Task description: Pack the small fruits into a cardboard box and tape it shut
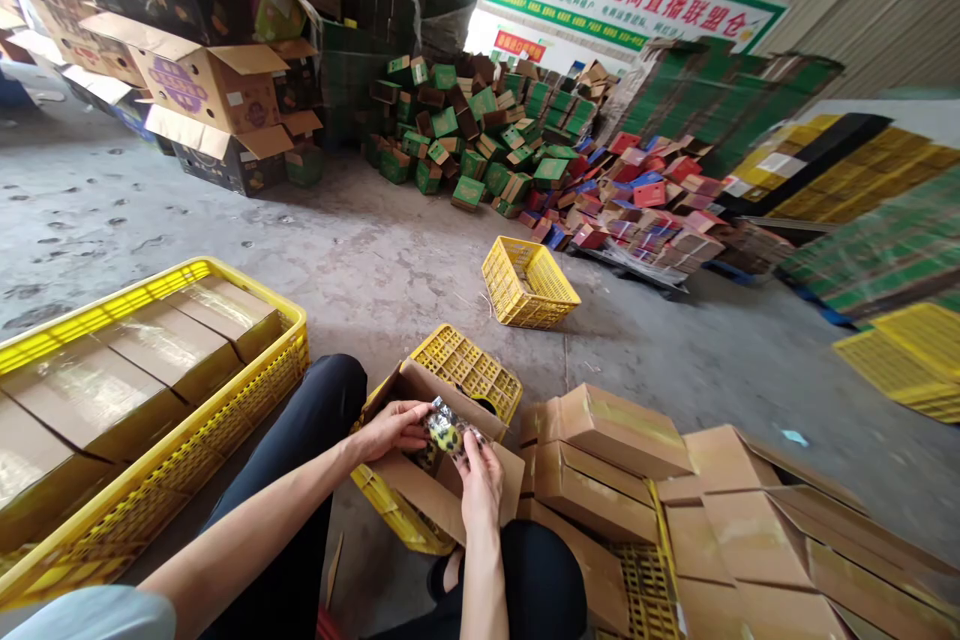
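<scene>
My left hand pinches the left edge of a small clear plastic packet with something yellow-green and dark-spotted inside. My right hand is closed on the packet's right side, thumb on top. I cannot make out the exact kind of the contents. Both hands hold it over an open cardboard box, whose flaps stand out. That box rests on a yellow plastic crate between my knees. Inside the box some small items show, partly hidden by my hands and the flaps.
To the left stands a long yellow crate filled with taped cartons. Stacked cartons crowd my right side. Ahead, another yellow crate sits on the concrete floor, before heaps of green boxes and red boxes.
</scene>
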`<action>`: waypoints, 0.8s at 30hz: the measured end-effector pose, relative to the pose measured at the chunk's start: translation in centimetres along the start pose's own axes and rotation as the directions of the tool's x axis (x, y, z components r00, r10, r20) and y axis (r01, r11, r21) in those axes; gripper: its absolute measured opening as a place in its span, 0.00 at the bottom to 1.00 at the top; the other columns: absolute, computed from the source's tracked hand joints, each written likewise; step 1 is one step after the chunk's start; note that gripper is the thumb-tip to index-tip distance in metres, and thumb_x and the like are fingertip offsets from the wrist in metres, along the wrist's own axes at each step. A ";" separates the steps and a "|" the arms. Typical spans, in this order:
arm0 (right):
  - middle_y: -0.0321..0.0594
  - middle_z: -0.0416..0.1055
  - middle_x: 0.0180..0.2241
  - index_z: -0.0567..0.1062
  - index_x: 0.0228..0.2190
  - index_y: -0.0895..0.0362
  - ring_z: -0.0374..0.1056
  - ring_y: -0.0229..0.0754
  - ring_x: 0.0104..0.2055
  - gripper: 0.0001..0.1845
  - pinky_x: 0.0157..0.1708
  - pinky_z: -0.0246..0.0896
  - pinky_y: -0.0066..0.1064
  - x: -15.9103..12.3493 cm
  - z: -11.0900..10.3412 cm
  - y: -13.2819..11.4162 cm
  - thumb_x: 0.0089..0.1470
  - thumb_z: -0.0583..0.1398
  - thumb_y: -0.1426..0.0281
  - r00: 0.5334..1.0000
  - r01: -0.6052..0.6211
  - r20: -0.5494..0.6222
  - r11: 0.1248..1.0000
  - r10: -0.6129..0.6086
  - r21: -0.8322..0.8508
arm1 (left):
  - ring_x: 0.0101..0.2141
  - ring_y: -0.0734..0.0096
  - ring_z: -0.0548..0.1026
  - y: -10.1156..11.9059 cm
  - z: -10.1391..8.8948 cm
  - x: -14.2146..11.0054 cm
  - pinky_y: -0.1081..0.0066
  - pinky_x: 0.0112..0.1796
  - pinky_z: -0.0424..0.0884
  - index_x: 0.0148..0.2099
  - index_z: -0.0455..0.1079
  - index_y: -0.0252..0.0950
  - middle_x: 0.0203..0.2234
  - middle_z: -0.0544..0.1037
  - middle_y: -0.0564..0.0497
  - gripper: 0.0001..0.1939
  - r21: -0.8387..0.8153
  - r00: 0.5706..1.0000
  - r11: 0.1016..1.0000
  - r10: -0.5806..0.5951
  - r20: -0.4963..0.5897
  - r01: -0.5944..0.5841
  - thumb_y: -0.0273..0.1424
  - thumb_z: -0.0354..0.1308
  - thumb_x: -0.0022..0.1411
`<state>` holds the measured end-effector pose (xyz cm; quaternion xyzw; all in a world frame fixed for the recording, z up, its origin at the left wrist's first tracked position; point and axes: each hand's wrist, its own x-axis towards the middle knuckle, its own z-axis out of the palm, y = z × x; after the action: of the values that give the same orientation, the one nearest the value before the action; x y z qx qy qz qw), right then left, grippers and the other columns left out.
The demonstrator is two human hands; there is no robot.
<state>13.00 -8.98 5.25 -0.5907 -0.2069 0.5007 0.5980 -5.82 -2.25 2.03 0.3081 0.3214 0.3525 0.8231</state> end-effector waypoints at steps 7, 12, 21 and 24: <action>0.46 0.83 0.49 0.86 0.42 0.53 0.75 0.57 0.56 0.27 0.58 0.68 0.45 -0.7 0.3 -0.9 0.45 0.73 0.50 0.987 0.131 0.103 0.987 -0.122 -0.088 | 0.42 0.53 0.84 0.0 -0.3 0.2 0.64 0.39 0.79 0.65 0.70 0.38 0.50 0.81 0.38 0.47 -0.053 0.976 0.975 -0.215 0.044 0.217 0.67 0.62 0.56; 0.43 0.72 0.64 0.87 0.34 0.50 0.61 0.59 0.70 0.11 0.66 0.59 0.46 -1.5 0.5 -1.4 0.48 0.71 0.60 0.922 0.266 0.336 0.946 -0.193 -0.184 | 0.40 0.60 0.83 0.4 -0.1 -0.2 0.64 0.42 0.78 0.56 0.75 0.35 0.46 0.81 0.41 0.34 -0.117 0.992 0.986 -0.115 0.044 0.119 0.56 0.69 0.58; 0.42 0.70 0.65 0.81 0.53 0.46 0.61 0.55 0.70 0.28 0.59 0.68 0.45 -0.6 0.1 -1.2 0.49 0.68 0.55 0.988 0.079 0.129 0.996 -0.084 0.045 | 0.37 0.65 0.80 0.2 0.1 0.0 0.68 0.40 0.74 0.50 0.78 0.34 0.43 0.81 0.44 0.29 -0.095 0.987 0.983 0.159 0.005 -0.158 0.35 0.82 0.48; 0.45 0.70 0.65 0.79 0.55 0.47 0.68 0.56 0.65 0.34 0.51 0.74 0.42 -0.9 0.1 -1.1 0.49 0.70 0.49 0.998 -0.012 0.057 0.998 0.016 -0.064 | 0.42 0.63 0.80 0.2 0.2 -0.2 0.67 0.43 0.74 0.58 0.75 0.37 0.51 0.79 0.42 0.36 -0.107 0.980 0.978 0.186 0.068 -0.178 0.30 0.82 0.47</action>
<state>12.91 -9.51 6.57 -0.5961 -0.2356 0.5148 0.5693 -5.85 -2.35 2.42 0.3078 0.2413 0.4298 0.8139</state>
